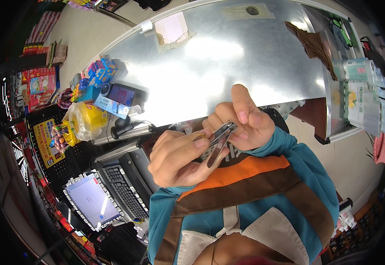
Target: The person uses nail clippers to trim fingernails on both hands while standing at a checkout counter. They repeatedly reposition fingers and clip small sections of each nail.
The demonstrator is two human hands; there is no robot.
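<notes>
A metal nail clipper (221,136) is in my left hand (179,159), pinched between the thumb and fingers with its lever spread away from the body. Its jaw end points towards my right hand (245,122) and lies close against those fingers; whether the jaws touch a nail I cannot tell. My right hand holds nothing that I can see. Its index finger stands out from the others, which are curled. Both hands are raised in front of my chest, over the near edge of a metal-topped counter (265,66).
On the counter's left are a phone-like device (122,94), small colourful packages (103,73) and a yellow plastic-wrapped container (91,117). A keyboard (126,188) and lit screen (93,200) stand lower left. At right are a brown cloth (312,44) and wrapped rolls (361,102).
</notes>
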